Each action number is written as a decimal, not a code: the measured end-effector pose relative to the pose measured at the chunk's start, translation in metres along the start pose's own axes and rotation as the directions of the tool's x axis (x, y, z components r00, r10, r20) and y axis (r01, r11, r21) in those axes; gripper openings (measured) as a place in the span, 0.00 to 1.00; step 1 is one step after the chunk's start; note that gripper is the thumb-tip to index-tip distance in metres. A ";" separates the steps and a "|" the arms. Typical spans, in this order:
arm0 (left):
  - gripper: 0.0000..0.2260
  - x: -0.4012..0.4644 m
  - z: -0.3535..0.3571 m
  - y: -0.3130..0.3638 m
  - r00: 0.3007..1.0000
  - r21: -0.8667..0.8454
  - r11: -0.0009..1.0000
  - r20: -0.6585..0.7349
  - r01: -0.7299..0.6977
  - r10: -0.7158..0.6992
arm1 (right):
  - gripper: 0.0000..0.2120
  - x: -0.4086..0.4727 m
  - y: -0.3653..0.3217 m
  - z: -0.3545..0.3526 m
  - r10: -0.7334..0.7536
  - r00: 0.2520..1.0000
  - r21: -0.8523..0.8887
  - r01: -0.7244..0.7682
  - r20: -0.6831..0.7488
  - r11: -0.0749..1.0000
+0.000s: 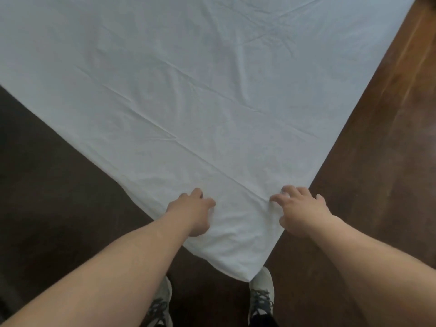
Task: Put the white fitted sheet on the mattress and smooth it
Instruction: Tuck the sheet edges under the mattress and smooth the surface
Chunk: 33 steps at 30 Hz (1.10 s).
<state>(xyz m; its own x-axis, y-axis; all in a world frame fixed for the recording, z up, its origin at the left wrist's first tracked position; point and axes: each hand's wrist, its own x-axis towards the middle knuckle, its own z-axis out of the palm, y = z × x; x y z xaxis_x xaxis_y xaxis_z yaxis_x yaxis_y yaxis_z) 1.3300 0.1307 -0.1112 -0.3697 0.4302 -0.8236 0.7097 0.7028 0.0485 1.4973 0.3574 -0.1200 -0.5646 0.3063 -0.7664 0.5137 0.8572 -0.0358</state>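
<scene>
White fitted sheet (188, 90) spread over the mattress, filling most of the view, lightly creased, near corner pointing down between two grey lace-up sneakers (260, 296). Left hand (192, 212) on the corner's left side, fingers curled into bunched fabric. Right hand (300, 210) on the corner's right side, fingers bent and spread, tips pressing the cloth. Dark wood floor (377, 161) open along both sheet edges, left and right.

The sheet (188, 90) is spread over the mattress corner. On it, near the corner tip, the left hand (192, 212) and right hand (303, 210) are placed. Floor (377, 161) lies either side; shoes (262, 296) below the tip.
</scene>
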 end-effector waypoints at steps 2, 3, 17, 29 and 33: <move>0.21 -0.008 0.012 0.012 0.976 0.075 0.996 0.218 -0.040 0.023 | 0.30 -0.002 0.006 0.009 0.054 0.983 -0.008 -0.054 0.177 0.999; 0.18 -0.017 0.016 0.016 0.946 0.114 0.992 0.324 -0.060 0.020 | 0.28 -0.009 0.010 0.009 0.074 0.966 -0.037 -0.067 0.246 0.997; 0.19 -0.183 -0.191 0.073 0.992 -0.106 0.994 -0.127 -0.031 0.017 | 0.23 -0.175 0.089 -0.229 0.014 0.965 0.020 -0.009 -0.260 1.000; 0.23 -0.166 -0.306 0.103 0.948 -0.283 0.941 -0.304 -0.185 0.095 | 0.29 -0.175 0.126 -0.356 0.090 0.918 -0.008 -0.101 -0.385 0.995; 0.26 -0.115 -0.334 0.130 0.952 -0.352 0.921 -0.300 -0.165 0.056 | 0.31 -0.120 0.156 -0.374 0.033 0.934 -0.068 -0.061 -0.356 0.996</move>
<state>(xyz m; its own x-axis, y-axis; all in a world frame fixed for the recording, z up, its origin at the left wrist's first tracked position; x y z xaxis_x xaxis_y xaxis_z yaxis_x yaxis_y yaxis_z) 1.2645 0.3618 0.1788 -0.4924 0.6191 -0.6118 0.5038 0.7759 0.3797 1.4041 0.6091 0.2062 -0.7405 0.4614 -0.4887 0.5018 0.8632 0.0548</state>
